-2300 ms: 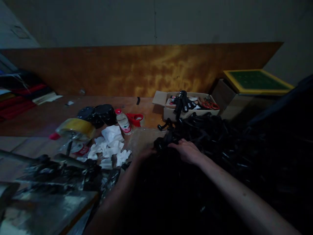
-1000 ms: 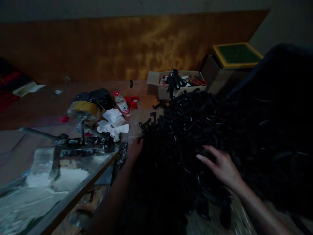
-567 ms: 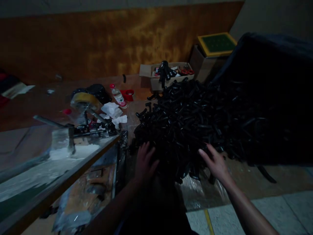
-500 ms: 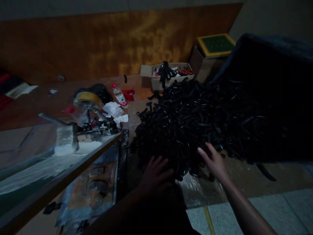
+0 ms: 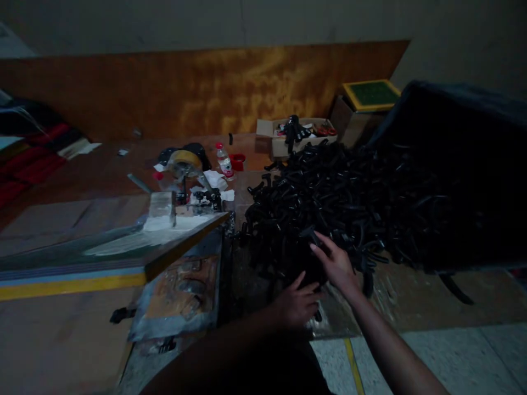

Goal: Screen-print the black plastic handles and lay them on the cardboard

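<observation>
A large heap of glossy black curved plastic pieces (image 5: 329, 186), shaped like small handles, spreads over the table. At the near side of the heap, my right hand (image 5: 338, 269) pinches one black plastic piece (image 5: 309, 233) between thumb and fingers, its end showing past the fingertips. Just below and left of it is my left hand (image 5: 297, 303), its fingers stretched out and apart beside the dark pieces. I make out nothing in the left hand, though the dim light hides what lies under its fingers.
Left of my hands, a yellow-edged screen frame (image 5: 123, 281) tilts over a metal plate (image 5: 164, 323). Behind are a water bottle (image 5: 224, 162), red tape roll (image 5: 237, 161) and open carton (image 5: 284, 147). A large dark bin (image 5: 461, 109) lies on the right. One stray black strip (image 5: 456, 289) rests near the front edge.
My right hand has moved left and now pinches a black piece. My left hand has shifted right and lower, close to the right. The view has tilted up and turned slightly left.
</observation>
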Demonstrator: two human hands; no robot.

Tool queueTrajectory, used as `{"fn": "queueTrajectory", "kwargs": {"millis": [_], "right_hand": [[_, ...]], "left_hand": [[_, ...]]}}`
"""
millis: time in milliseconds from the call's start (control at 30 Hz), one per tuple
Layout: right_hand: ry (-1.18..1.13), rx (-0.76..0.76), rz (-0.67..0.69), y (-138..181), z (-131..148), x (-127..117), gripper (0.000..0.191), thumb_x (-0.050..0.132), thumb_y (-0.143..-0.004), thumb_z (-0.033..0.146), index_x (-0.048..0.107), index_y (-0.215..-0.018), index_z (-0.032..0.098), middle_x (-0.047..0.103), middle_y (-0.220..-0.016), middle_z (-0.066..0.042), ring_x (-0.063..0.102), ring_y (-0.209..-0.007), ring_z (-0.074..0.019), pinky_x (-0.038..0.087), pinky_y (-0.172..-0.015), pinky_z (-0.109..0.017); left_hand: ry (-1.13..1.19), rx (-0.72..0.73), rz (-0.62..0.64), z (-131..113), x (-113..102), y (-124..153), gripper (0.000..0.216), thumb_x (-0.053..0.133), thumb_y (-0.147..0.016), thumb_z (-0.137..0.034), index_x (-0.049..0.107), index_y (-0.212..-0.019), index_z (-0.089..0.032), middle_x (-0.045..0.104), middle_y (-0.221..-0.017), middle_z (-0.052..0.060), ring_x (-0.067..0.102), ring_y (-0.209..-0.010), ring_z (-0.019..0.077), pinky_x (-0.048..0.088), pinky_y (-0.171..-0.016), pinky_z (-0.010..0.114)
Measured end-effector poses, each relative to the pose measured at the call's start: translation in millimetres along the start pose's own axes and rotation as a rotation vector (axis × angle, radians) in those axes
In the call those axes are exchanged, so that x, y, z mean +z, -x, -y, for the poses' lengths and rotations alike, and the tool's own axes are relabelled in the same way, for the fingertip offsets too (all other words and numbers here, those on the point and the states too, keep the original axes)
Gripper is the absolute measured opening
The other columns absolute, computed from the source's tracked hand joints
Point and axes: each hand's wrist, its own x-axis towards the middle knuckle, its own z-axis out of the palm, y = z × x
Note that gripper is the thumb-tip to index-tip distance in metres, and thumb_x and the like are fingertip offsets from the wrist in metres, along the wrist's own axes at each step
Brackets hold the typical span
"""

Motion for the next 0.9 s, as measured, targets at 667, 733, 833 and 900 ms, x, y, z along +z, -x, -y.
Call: {"fn": "queueTrajectory", "kwargs": {"millis": [667,733,833,900], "right_hand": [[0.592,-0.596,0.351,72,123,333,0.035,0.057,-0.087,0.010,0.075,-0.112,0.026,0.071,-0.105,-0.007,0.060,-0.099,-0.0242,0.050,-0.084,-0.035],[0.647,-0.578,0.346,70,121,337,0.036,0.057,-0.086,0.009,0.075,-0.112,0.027,0.070,-0.106,-0.009,0.058,-0.101,-0.0248,0.048,-0.086,-0.037],[0.678,-0.571,0.357,72,118,334,0.041,0.060,-0.083,0.009,0.072,-0.118,0.028,0.067,-0.112,-0.010,0.057,-0.106,-0.0254,0.047,-0.089,-0.038],[0.662,-0.572,0.378,72,117,326,0.044,0.060,-0.082,0.009,0.071,-0.119,0.029,0.066,-0.118,-0.010,0.056,-0.110,-0.0251,0.046,-0.092,-0.038]], "left_hand": [[0.062,-0.791,-0.488,37,-219,375,0.023,0.052,-0.093,-0.025,0.073,-0.102,-0.020,0.075,-0.102,0.009,0.070,-0.097,0.0211,0.057,-0.086,0.036],[0.122,-0.900,-0.545,48,-239,383,0.024,0.053,-0.092,-0.030,0.073,-0.099,-0.020,0.075,-0.102,0.009,0.070,-0.096,0.0218,0.057,-0.085,0.037],[0.235,-1.068,-0.694,63,-274,366,0.029,0.056,-0.088,-0.040,0.073,-0.100,-0.020,0.075,-0.100,0.008,0.069,-0.094,0.0229,0.056,-0.084,0.037],[0.353,-1.133,-0.880,73,-300,342,0.041,0.055,-0.087,-0.049,0.069,-0.108,-0.018,0.074,-0.092,0.007,0.069,-0.085,0.0207,0.056,-0.077,0.034]]}}
